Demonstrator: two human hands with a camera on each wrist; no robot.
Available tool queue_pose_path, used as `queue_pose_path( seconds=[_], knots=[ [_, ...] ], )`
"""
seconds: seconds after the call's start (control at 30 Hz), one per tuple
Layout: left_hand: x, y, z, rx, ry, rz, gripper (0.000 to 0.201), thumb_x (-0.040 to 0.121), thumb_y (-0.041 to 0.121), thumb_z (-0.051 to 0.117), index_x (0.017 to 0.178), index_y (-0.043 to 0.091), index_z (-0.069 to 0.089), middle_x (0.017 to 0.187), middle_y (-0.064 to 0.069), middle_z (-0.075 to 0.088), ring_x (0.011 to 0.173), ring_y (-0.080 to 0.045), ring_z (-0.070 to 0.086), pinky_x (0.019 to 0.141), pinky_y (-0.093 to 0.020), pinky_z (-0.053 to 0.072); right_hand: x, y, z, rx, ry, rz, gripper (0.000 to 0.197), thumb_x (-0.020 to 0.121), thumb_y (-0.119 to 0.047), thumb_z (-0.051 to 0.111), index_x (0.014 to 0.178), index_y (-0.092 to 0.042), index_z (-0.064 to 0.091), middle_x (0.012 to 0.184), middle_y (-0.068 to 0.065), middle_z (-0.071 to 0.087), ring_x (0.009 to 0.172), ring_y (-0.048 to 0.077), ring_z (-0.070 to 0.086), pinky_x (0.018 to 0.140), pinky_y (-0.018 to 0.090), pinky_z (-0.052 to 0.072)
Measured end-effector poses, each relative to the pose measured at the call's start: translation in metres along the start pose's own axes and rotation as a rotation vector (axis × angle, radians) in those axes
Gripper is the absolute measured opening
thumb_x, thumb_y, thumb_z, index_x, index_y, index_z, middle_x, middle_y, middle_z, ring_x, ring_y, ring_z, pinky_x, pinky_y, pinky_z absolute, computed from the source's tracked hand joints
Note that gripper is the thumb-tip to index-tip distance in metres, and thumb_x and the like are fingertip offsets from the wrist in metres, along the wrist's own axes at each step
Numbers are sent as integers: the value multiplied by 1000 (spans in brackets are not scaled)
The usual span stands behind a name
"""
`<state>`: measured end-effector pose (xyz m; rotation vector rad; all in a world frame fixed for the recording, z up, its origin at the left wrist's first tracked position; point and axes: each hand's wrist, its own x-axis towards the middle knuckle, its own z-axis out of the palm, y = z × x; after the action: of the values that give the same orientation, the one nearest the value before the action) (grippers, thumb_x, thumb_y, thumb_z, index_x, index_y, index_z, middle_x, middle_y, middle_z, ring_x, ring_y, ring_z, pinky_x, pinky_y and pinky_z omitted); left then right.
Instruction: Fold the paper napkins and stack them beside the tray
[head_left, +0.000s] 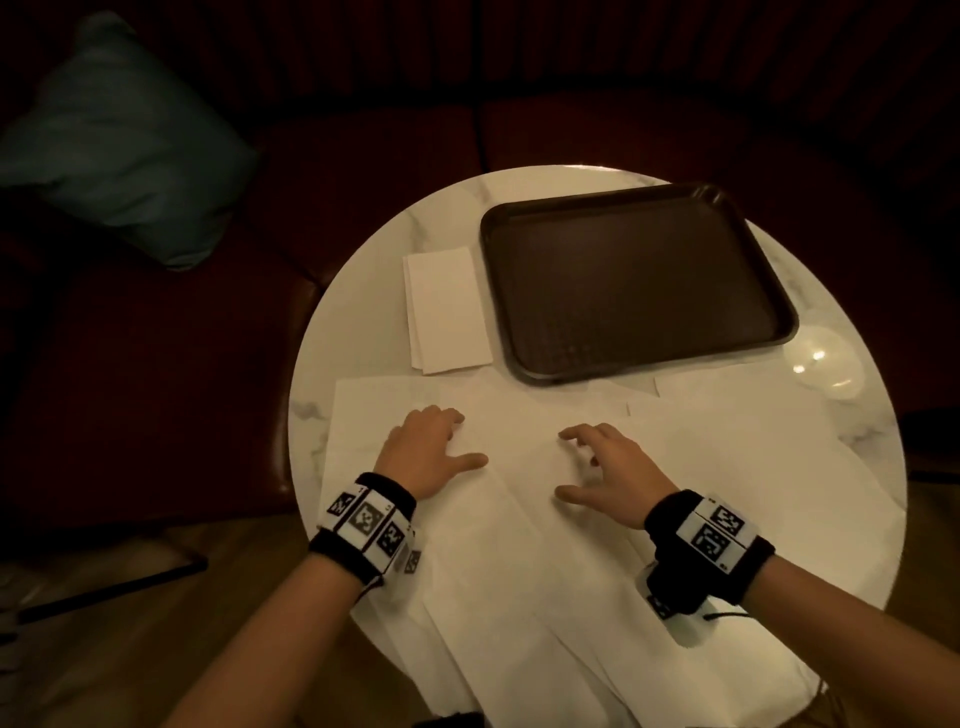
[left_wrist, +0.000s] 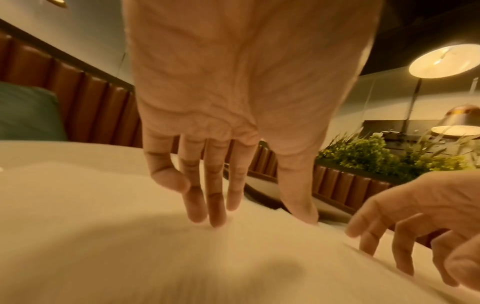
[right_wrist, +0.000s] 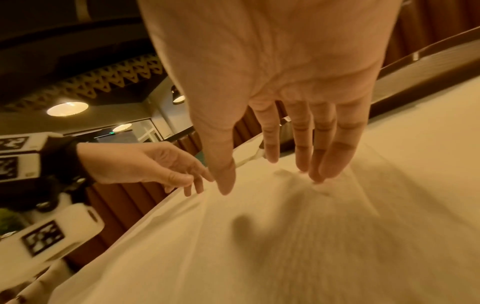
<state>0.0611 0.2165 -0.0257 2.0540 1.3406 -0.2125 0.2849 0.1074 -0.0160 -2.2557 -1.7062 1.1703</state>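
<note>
A dark brown tray (head_left: 639, 280) lies at the far right of the round white table (head_left: 363, 249). To its left lies a small stack of folded white napkins (head_left: 447, 312). Several unfolded napkins (head_left: 519, 545) are spread over the near half of the table. My left hand (head_left: 431, 447) lies on the top sheet (left_wrist: 130, 257), fingertips (left_wrist: 207, 218) touching the paper. My right hand (head_left: 602, 467) hovers just right of it, fingers spread and slightly bent, fingertips (right_wrist: 317, 174) touching the sheet (right_wrist: 285, 246). Neither hand grips anything.
A dark red upholstered bench (head_left: 363, 145) curves behind the table, with a teal cushion (head_left: 119, 140) at far left. Some napkins overhang the table's near edge (head_left: 519, 686). A lamp's bright reflection (head_left: 821, 358) shows on the tabletop right of the tray.
</note>
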Motion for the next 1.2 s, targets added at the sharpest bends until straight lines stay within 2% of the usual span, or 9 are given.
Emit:
queue_pose_path(
  seconds=[0.2, 0.27, 0.43, 0.6, 0.7, 0.83, 0.97, 1.07, 1.2],
  knots=[
    [0, 6, 13, -87, 59, -79, 47, 73, 39, 80, 111, 19, 60, 99, 3, 57, 98, -19, 57, 89, -36, 45, 0, -3, 11, 142, 67, -1, 77, 67, -36, 85, 130, -33, 42, 116, -2, 50, 85, 12, 54, 79, 26, 46],
    [-1, 5, 12, -198, 47, -80, 35, 72, 31, 83, 99, 18, 65, 95, -1, 62, 88, -19, 58, 78, -30, 47, 1, -3, 11, 230, 96, 10, 77, 66, -30, 87, 129, -32, 43, 107, -1, 55, 75, 10, 54, 71, 23, 43],
    [-12, 0, 6, -478, 124, -15, 13, 73, 17, 81, 81, 17, 71, 88, -5, 69, 77, -18, 62, 63, -14, 44, -2, 0, 4, 341, 175, 15, 53, 68, -19, 85, 113, -30, 58, 87, 2, 64, 66, 10, 53, 62, 20, 42],
    [-29, -3, -3, -818, 73, -82, 10, 83, 10, 71, 92, 13, 69, 80, -21, 71, 69, -22, 67, 71, -34, 55, -13, -9, -12, 353, 302, -127, 21, 70, -14, 80, 83, -27, 69, 68, -11, 64, 57, 4, 52, 57, 10, 38],
    [-39, -2, -6, -924, 34, -92, 16, 89, 7, 64, 104, 12, 66, 66, -9, 69, 56, -18, 60, 52, -22, 47, -26, -23, -22, 377, 359, -273, 12, 76, -16, 78, 73, -25, 70, 66, -13, 65, 62, 3, 52, 58, 9, 38],
    [-48, -5, -12, -1006, -33, -130, 27, 101, 32, 45, 106, 21, 69, 90, -9, 68, 76, -21, 62, 66, -29, 47, -42, -45, -12, 257, 245, -456, 12, 74, -18, 75, 80, -27, 70, 72, -12, 64, 67, 9, 54, 62, 12, 38],
    [-48, -11, -14, -1016, -49, -167, 41, 96, 54, 44, 108, 24, 69, 89, -7, 68, 79, -21, 63, 64, -31, 50, -44, -54, 23, -1, 57, -493, 18, 79, -32, 68, 96, -28, 66, 87, -13, 59, 78, 6, 48, 75, 27, 44],
    [-49, -15, -10, -915, -14, -82, 19, 86, 30, 71, 105, 24, 69, 86, -7, 70, 80, -22, 66, 65, -32, 51, -42, -53, 37, -159, -69, -465, 34, 78, -45, 70, 107, -29, 62, 99, -11, 57, 84, 5, 42, 76, 26, 41],
    [-48, -14, -7, -763, 94, 13, 21, 77, 8, 79, 94, 19, 75, 97, -7, 72, 93, -23, 68, 72, -26, 56, -36, -44, 24, -92, 17, -428, 34, 74, -51, 73, 97, -30, 61, 89, -13, 52, 76, 3, 43, 71, 24, 39]
  ],
)
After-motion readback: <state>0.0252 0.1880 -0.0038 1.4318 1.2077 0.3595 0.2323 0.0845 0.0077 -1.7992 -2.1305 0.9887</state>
